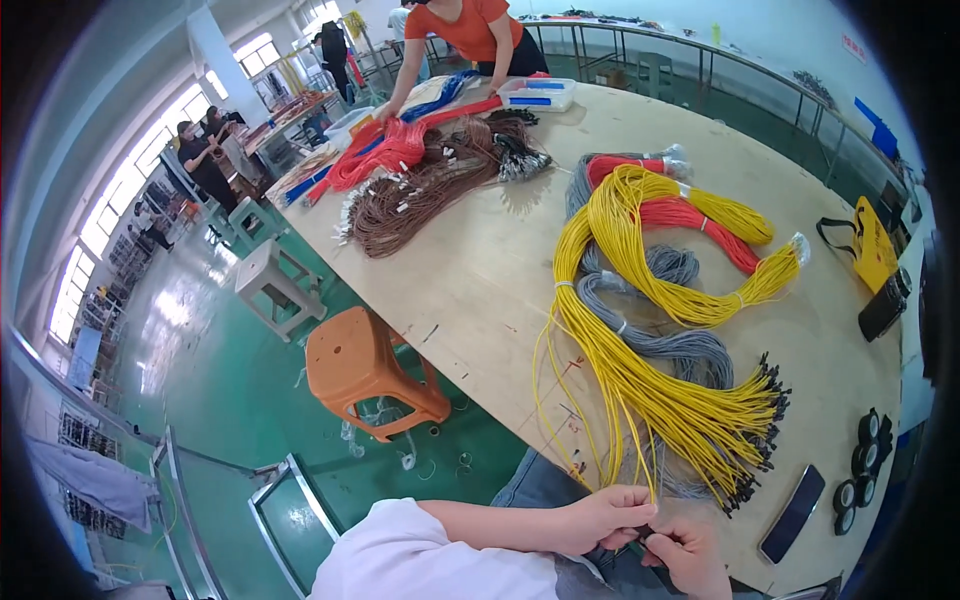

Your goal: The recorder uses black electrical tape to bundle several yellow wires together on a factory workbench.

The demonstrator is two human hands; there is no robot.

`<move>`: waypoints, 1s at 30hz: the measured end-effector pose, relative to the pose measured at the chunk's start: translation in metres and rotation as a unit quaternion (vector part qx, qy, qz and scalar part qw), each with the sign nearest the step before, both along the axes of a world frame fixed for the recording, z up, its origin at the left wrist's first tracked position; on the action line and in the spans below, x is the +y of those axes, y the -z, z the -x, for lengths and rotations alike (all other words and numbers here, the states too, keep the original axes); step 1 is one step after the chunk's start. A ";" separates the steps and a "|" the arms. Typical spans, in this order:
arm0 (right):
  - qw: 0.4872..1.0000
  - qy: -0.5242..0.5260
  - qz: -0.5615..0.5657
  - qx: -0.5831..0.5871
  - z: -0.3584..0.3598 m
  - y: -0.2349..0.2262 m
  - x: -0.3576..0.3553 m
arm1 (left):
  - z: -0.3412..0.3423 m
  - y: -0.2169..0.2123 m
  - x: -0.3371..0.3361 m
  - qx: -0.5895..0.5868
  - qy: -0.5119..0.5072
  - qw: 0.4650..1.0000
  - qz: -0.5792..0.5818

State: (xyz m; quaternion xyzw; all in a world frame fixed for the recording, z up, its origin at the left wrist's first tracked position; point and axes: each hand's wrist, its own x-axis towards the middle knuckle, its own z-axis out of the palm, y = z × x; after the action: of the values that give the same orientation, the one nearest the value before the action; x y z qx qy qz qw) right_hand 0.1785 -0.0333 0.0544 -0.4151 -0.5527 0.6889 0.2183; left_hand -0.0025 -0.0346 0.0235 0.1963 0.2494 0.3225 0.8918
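Observation:
At the table's near edge my left hand (612, 517) is closed in a pinch on a thin yellow wire (654, 482). Right beside it, almost touching, my right hand (690, 556) has its fingers closed around a small dark piece, mostly hidden between the fingertips. The wire runs up toward a big bundle of yellow wires (640, 370), whose fanned ends carry black tips (765, 430). Under and behind that bundle lie grey wires (665, 343) and red wires (690, 213), tied in hanks.
A phone (793, 513) and several black tape rolls (864, 459) lie at right, with a dark cylinder (884, 305) and yellow pouch (872, 245) beyond. Brown wire bundles (420, 195) and a clear plastic box (538, 95) sit farther off, near a co-worker in orange (462, 35). An orange stool (360, 360) stands left.

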 end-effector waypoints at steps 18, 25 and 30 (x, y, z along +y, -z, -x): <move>0.862 0.143 -0.382 -0.300 -0.024 0.017 0.000 | 0.065 0.000 -0.014 0.663 0.097 0.599 -0.438; 0.782 0.082 -0.489 -0.378 0.026 0.052 -0.009 | 0.058 -0.009 -0.005 0.620 0.061 0.494 -0.607; 0.783 0.029 -0.480 -0.394 0.025 0.053 -0.007 | 0.044 -0.008 0.000 0.554 -0.164 0.555 -0.598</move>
State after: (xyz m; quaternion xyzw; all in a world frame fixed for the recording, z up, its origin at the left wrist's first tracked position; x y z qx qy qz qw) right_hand 0.1530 -0.0407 0.0017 -0.5081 -0.8374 0.1040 0.1726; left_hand -0.0469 -0.0345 0.0313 0.7800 0.4723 0.3656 0.1867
